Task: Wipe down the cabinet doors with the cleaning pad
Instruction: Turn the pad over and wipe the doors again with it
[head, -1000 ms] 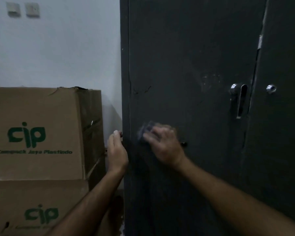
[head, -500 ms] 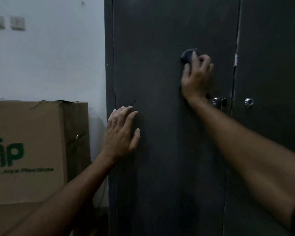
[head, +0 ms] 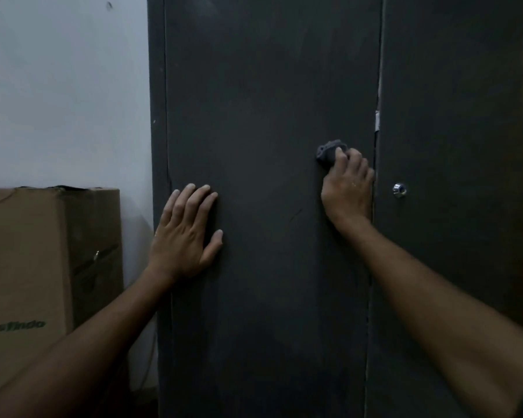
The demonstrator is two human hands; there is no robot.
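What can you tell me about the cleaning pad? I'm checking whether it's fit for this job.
The cleaning pad is a small, grey, crumpled wad that looks like soft cloth or fibre. The right hand grips it, fingers curled over its lower right part, so only its upper left shows. It is pressed against the dark left cabinet door, near that door's right edge, roughly at mid-height in the view. Its full shape, thickness and dampness cannot be told in this dim light.
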